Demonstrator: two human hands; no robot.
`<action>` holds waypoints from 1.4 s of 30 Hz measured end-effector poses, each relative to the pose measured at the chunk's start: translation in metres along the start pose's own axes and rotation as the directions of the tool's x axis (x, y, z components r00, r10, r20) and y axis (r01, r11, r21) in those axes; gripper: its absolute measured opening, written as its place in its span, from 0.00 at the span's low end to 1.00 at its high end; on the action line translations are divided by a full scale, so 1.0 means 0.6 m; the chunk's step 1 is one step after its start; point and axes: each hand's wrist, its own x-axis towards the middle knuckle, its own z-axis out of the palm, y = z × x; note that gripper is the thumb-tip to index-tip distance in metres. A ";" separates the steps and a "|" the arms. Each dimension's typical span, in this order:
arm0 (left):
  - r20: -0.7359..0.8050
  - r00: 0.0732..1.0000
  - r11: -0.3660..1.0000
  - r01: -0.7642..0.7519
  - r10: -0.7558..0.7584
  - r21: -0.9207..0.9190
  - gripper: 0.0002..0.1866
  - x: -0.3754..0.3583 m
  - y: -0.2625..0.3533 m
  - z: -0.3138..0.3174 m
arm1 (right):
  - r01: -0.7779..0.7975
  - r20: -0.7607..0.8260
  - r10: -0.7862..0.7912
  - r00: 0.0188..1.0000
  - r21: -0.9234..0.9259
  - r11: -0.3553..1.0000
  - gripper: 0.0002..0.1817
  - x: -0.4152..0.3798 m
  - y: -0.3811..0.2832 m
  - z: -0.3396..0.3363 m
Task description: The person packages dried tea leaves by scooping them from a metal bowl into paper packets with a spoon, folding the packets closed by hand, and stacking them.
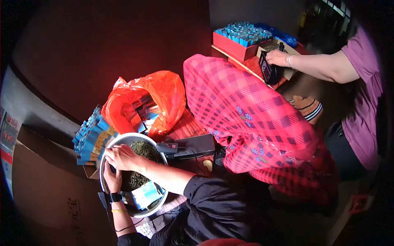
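Note:
Both of my hands are at the left side of a round metal basin that holds dark green dried leaves. My right hand reaches over the leaves with its fingers bent and pressed together. Just below it, my left hand, with a dark watch on the wrist, is curled. A small dark piece shows between the two hands, mostly covered by the fingers, so its kind is hidden. Blue-and-white packets lie on the leaves at the basin's near side.
Left of the basin stand stacked blue packets; behind it sits an open red plastic bag of packets. A dark box lies to the right, beside a red checked cloth. Another person's hand works near a red box of packets.

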 end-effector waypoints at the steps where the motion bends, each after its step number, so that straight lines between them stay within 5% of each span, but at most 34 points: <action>1: -0.018 1.000 1.000 -0.017 0.017 0.004 0.28 0.001 0.010 -0.001 | -0.004 0.013 0.004 1.000 -0.006 1.000 0.08 0.001 -0.002 -0.003; 22: 0.025 0.999 0.999 -0.035 0.035 0.001 0.23 0.007 0.040 -0.008 | -0.061 0.111 0.059 0.992 0.020 0.998 0.11 -0.001 0.000 -0.010; 25: 0.026 1.000 1.000 -0.007 0.007 0.008 0.26 0.005 0.021 -0.007 | -0.054 0.088 0.054 0.995 0.003 0.999 0.09 0.004 0.003 -0.003; 30: 0.037 0.996 0.993 0.089 -0.086 -0.080 0.26 0.001 0.017 -0.015 | 0.121 -0.217 -0.117 0.969 0.007 0.993 0.08 0.010 0.003 0.000; 42: 0.046 0.987 0.985 0.159 -0.156 -0.069 0.27 0.007 0.025 -0.020 | -0.011 -0.179 0.019 0.984 0.048 0.999 0.07 0.016 0.007 -0.025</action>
